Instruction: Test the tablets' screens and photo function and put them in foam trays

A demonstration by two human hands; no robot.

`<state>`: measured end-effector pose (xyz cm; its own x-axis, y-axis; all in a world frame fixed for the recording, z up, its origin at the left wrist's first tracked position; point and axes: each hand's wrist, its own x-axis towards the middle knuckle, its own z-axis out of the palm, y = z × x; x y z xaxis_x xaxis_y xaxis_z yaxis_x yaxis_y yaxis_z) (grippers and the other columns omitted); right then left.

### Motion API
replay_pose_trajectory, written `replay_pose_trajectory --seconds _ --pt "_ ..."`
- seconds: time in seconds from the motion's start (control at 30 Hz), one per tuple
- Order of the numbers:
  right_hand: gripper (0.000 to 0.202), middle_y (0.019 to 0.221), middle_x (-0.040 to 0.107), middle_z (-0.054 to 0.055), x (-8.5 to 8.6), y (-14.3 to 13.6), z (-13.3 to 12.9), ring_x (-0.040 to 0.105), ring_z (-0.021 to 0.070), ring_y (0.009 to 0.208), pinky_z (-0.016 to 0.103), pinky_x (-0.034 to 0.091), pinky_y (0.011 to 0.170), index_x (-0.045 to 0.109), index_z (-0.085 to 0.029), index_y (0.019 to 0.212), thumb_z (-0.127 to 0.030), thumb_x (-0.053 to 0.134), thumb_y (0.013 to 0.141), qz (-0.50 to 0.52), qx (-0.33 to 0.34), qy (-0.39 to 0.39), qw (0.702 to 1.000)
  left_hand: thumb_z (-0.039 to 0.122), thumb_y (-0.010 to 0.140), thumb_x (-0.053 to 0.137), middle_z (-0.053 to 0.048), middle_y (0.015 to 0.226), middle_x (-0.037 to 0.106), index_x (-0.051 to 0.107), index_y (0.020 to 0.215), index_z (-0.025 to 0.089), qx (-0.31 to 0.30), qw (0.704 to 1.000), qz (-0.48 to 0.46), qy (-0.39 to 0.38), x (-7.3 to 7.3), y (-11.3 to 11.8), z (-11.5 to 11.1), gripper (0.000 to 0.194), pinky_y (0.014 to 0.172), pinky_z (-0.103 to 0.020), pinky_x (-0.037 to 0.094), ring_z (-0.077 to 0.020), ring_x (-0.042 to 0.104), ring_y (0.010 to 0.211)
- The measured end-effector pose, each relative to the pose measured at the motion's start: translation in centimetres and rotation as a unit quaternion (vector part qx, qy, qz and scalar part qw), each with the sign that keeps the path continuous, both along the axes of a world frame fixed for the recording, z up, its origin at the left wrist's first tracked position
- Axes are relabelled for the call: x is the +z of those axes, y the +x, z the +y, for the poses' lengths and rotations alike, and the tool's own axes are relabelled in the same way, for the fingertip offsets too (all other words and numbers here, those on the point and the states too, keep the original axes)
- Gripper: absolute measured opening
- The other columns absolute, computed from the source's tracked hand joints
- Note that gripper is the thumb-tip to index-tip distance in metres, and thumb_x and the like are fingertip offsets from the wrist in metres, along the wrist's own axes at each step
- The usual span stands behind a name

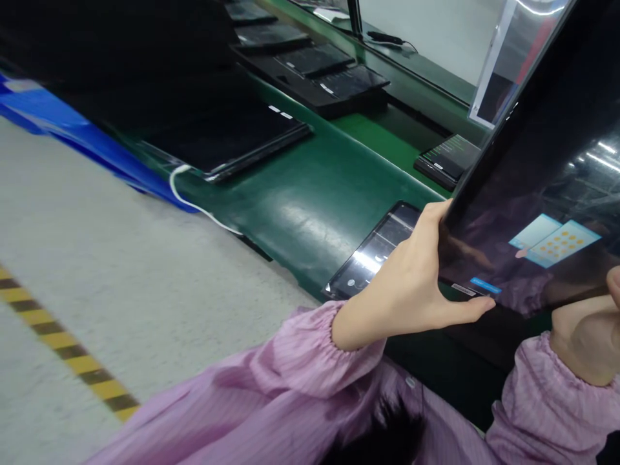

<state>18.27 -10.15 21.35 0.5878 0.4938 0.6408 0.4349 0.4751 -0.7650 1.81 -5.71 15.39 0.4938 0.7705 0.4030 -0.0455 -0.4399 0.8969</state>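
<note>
A large dark tablet (523, 181) is raised at the right, its glossy screen lit with a light blue and orange picture and reflecting ceiling lights. My left hand (411, 278) grips its lower left corner, thumb along the bottom edge and fingers behind it. At the right edge of the view my right hand (595, 329) holds the lower right part of the device, partly cut off by the frame. Just behind my left wrist, another tablet (372, 248) lies face up on the green mat (300, 206), partly covered by my hand.
A stack of dark flat panels (232, 139) lies on the mat at the left, with a white cable (194, 200) hanging by it. Several devices (314, 61) rest on a black tray behind. A smaller device (448, 158) sits at centre right, near a clear-sleeved sheet (494, 71).
</note>
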Motion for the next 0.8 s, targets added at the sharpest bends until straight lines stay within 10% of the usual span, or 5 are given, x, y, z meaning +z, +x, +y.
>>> replay_pose_trajectory --seconds 0.8 --pt "0.063 0.158 0.052 -0.004 -0.32 0.9 -0.67 0.024 0.053 0.16 0.075 0.054 0.11 0.073 -0.027 0.124 -0.035 0.057 0.064 0.024 -0.046 -0.018 0.998 0.052 0.08 0.09 -0.018 0.147 0.049 0.029 0.155 0.019 0.063 0.989 0.048 0.128 -0.79 -0.07 0.53 0.103 0.108 -0.049 0.058 -0.0374 0.06 0.133"
